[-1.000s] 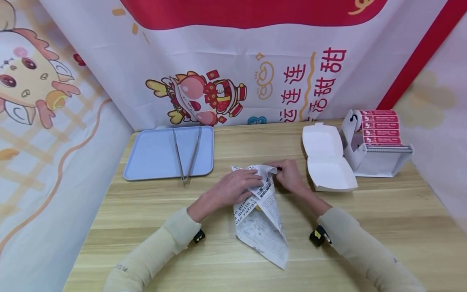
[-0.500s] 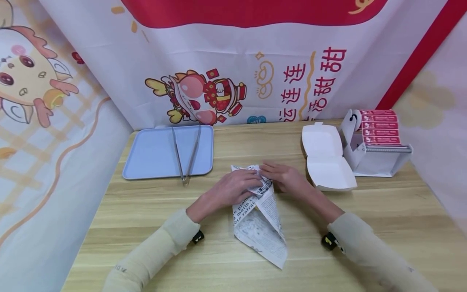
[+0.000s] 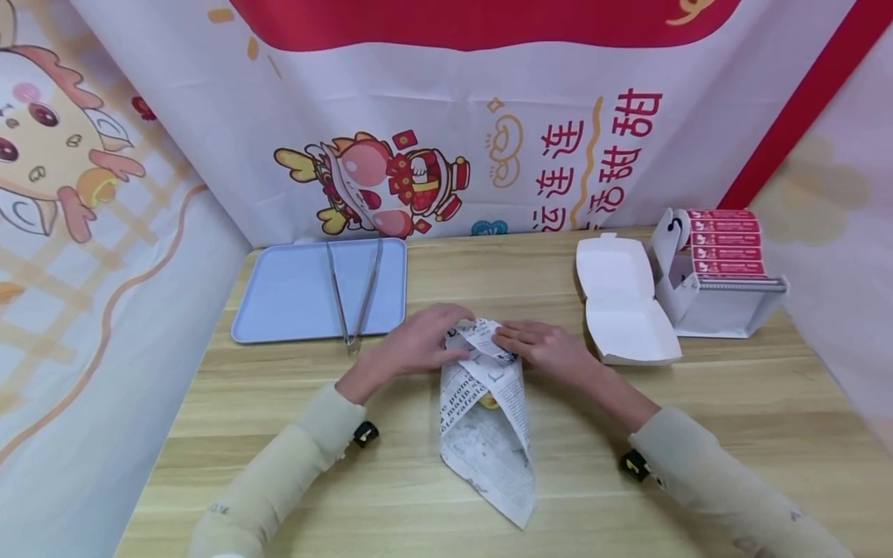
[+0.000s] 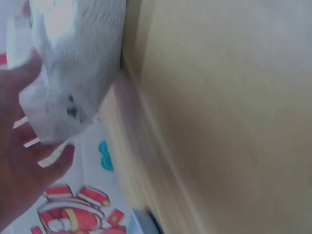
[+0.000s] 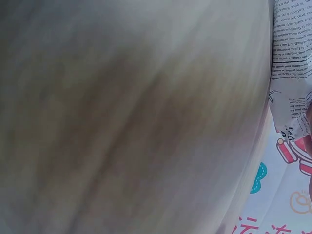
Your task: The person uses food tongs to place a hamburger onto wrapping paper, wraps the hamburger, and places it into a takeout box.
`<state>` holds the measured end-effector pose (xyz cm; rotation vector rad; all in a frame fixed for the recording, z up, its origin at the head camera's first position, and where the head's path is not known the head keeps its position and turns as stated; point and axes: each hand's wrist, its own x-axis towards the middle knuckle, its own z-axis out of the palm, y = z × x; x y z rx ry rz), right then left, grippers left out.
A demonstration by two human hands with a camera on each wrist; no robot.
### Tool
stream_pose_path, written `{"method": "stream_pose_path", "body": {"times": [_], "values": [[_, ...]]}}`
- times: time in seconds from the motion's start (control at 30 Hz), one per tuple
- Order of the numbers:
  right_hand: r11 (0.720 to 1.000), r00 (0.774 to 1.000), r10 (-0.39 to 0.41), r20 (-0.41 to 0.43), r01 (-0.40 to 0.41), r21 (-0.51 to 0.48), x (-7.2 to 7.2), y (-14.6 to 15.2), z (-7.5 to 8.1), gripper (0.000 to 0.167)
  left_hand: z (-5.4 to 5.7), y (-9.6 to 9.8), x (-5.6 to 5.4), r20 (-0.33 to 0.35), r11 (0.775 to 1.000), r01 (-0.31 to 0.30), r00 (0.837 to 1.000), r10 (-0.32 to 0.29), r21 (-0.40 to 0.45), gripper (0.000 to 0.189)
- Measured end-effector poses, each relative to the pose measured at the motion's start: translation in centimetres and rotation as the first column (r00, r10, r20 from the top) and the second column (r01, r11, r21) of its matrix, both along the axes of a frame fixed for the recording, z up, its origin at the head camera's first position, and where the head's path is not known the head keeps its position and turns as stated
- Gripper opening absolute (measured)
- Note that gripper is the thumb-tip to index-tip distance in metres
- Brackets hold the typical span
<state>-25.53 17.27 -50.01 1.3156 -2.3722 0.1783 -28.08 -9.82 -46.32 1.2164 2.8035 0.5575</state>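
Note:
A newspaper-print wrapping paper [image 3: 484,457] lies on the table, folded over into a packet with a pointed flap toward me. A small yellow bit [image 3: 488,401] shows through the gap between its folds; the rest of what is inside is hidden. My left hand [image 3: 427,339] is at the far left corner of the packet, thumb and fingers spread apart. In the left wrist view the paper [image 4: 80,63] reaches between that thumb and the fingers, without a pinch. My right hand [image 3: 547,349] rests extended fingers on the folded far right part of the paper.
A blue tray [image 3: 279,298] with metal tongs [image 3: 354,318] across its front edge stands back left. At the back right are an opened white food box [image 3: 631,325] and a label dispenser [image 3: 729,302] with red labels. A printed cloth [image 3: 418,85] hangs behind the wooden table [image 3: 593,480].
My right hand went from gripping the far right corner to lying over the fold. My left hand has lifted off the fold and shifted left and away, its fingers spreading.

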Motion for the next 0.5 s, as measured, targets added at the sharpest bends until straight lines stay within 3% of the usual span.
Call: {"method": "stream_pose_path", "body": {"times": [0.13, 0.23, 0.33, 0.5], "values": [[1.000, 1.000, 0.005, -0.030, -0.004, 0.012, 0.1, -0.1, 0.1, 0.047, -0.1, -0.6, -1.5, 0.150, 0.999, -0.043, 0.988, 0.041, 0.009, 0.031], [1.000, 0.999, 0.005, -0.044, -0.004, 0.027, 0.2, -0.2, 0.1, 0.048, -0.3, -0.8, -2.3, 0.217, 0.997, -0.065, 0.975, 0.055, 0.035, 0.026], [0.999, 0.999, 0.001, -0.053, 0.000, 0.034, 0.3, -0.2, 0.1, 0.048, -0.5, -0.6, -3.0, 0.245, 0.998, -0.059, 0.968, 0.049, 0.036, 0.025], [1.000, 0.997, 0.007, -0.071, -0.005, 0.026, 0.3, -0.2, 0.1, 0.048, -1.2, -0.2, -3.1, 0.218, 0.998, -0.060, 0.975, 0.052, 0.029, 0.020]]}}
